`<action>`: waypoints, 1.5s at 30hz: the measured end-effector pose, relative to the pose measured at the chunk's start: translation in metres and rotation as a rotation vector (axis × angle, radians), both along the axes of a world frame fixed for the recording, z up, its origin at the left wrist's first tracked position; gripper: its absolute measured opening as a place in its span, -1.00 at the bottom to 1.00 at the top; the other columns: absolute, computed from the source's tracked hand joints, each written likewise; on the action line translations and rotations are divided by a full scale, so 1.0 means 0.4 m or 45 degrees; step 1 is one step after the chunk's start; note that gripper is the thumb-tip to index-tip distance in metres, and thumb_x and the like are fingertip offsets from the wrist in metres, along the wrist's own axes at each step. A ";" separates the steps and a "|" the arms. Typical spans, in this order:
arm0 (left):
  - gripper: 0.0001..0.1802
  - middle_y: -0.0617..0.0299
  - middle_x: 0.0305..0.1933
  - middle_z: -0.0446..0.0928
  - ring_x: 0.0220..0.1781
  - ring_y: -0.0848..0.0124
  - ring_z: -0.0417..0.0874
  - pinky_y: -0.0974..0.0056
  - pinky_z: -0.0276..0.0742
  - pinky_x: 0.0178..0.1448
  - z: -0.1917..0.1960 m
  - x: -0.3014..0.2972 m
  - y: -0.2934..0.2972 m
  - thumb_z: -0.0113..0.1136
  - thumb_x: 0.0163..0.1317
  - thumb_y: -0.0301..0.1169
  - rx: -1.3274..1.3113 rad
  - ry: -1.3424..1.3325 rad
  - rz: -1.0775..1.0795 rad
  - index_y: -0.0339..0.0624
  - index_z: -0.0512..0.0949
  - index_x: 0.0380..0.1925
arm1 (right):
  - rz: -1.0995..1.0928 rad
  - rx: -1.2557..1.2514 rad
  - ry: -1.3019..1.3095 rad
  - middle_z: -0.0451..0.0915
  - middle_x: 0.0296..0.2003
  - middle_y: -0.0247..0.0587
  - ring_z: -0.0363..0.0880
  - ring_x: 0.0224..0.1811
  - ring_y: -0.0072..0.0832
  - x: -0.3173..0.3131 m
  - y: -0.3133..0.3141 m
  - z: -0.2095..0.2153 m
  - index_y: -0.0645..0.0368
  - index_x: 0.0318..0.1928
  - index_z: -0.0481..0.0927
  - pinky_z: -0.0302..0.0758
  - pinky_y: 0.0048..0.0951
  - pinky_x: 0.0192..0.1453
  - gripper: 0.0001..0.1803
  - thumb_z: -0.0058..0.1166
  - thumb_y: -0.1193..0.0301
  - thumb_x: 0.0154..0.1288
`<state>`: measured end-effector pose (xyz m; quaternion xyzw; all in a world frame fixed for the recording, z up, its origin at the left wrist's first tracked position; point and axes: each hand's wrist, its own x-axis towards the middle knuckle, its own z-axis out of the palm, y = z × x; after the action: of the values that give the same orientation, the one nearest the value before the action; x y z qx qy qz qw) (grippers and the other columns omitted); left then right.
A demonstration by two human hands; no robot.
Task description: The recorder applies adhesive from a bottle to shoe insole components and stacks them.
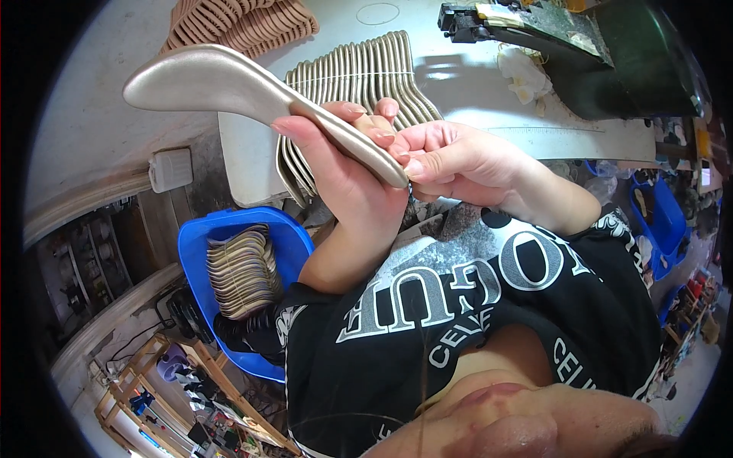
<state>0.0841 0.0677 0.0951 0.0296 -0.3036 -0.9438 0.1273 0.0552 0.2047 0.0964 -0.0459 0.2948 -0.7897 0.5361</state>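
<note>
Left hand (347, 164) closed around narrow end of champagne-coloured shoe insole (229, 84), raised above white worktable (473, 99); right hand (458, 164) pinching insole's tip between thumb and fingers. Just behind: row of matching insoles (366, 76) on edge on table. Lower left: blue bin (195, 244) stacked with more.

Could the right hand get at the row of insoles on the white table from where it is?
Probably yes: the right hand sits just in front of the row of insoles, nothing between, though it pinches the silver insole tip.
</note>
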 end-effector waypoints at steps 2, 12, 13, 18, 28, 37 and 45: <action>-0.39 0.37 -0.68 0.43 -0.73 0.53 0.38 0.18 0.33 0.12 0.000 -0.002 0.000 -0.22 0.30 0.24 0.023 0.036 -0.029 -0.06 0.52 -0.38 | 0.074 -0.150 -0.096 0.48 -0.56 -0.47 0.15 -0.62 -0.79 0.002 0.002 -0.025 0.18 -0.30 0.60 0.03 -0.69 -0.54 -0.87 0.22 0.39 0.21; -0.31 0.28 -0.48 0.39 -0.36 0.42 0.46 0.33 0.46 -0.24 0.017 -0.019 0.002 -0.23 0.18 0.40 -0.351 -0.236 0.315 -0.05 0.35 -0.31 | -0.911 0.422 1.300 0.58 -0.44 -0.33 0.42 -0.45 -0.68 0.030 -0.019 -0.020 0.28 -0.25 0.69 0.35 -0.65 -0.37 -0.86 0.22 0.52 0.17; -0.31 0.26 -0.44 0.40 -0.34 0.41 0.47 0.32 0.46 -0.21 0.016 -0.021 0.004 -0.25 0.21 0.38 -0.388 -0.251 0.365 -0.08 0.35 -0.29 | -0.912 0.423 1.300 0.58 -0.44 -0.33 0.42 -0.45 -0.68 0.029 -0.019 -0.021 0.28 -0.25 0.69 0.35 -0.65 -0.37 -0.86 0.22 0.52 0.17; -0.29 0.19 -0.36 0.41 -0.30 0.40 0.49 0.32 0.47 -0.15 0.014 -0.038 0.032 -0.30 0.28 0.33 -0.582 -0.184 0.562 -0.19 0.33 -0.23 | -1.043 0.419 1.262 0.56 -0.47 -0.37 0.40 -0.45 -0.73 0.022 -0.042 -0.024 0.29 -0.32 0.64 0.32 -0.65 -0.39 -0.90 0.22 0.51 0.17; -0.36 0.18 -0.28 0.41 -0.29 0.40 0.54 0.33 0.51 -0.17 -0.015 -0.055 0.025 -0.22 0.35 0.21 -0.580 -0.214 0.487 -0.26 0.31 -0.19 | -0.963 0.509 1.504 0.52 -0.46 -0.41 0.39 -0.42 -0.74 -0.045 -0.025 -0.034 0.25 -0.31 0.60 0.33 -0.66 -0.37 -0.86 0.22 0.44 0.19; -0.35 0.12 -0.24 0.45 -0.29 0.38 0.56 0.32 0.55 -0.19 0.001 -0.099 0.037 -0.17 0.34 0.19 -0.631 -0.174 0.497 -0.30 0.35 -0.20 | -0.760 0.193 0.779 0.60 -0.28 -0.36 0.51 -0.21 -0.72 -0.062 -0.023 -0.032 0.31 -0.19 0.58 0.46 -0.65 -0.08 -0.82 0.16 0.45 0.27; -0.69 0.02 0.11 0.42 0.23 0.20 0.31 0.12 0.20 0.31 -0.091 -0.179 -0.070 0.32 0.12 -0.30 -1.630 0.744 0.195 -0.14 0.63 -0.13 | -0.632 0.361 0.385 0.54 -0.15 -0.21 0.60 -0.16 -0.56 -0.126 0.070 -0.019 0.27 0.00 0.48 0.56 -0.57 -0.11 -0.54 0.04 0.10 0.36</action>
<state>0.0124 0.0398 0.0586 -0.2841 -0.7494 -0.5376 0.2620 0.0047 0.2328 0.0889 -0.0140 0.4804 -0.8316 0.2782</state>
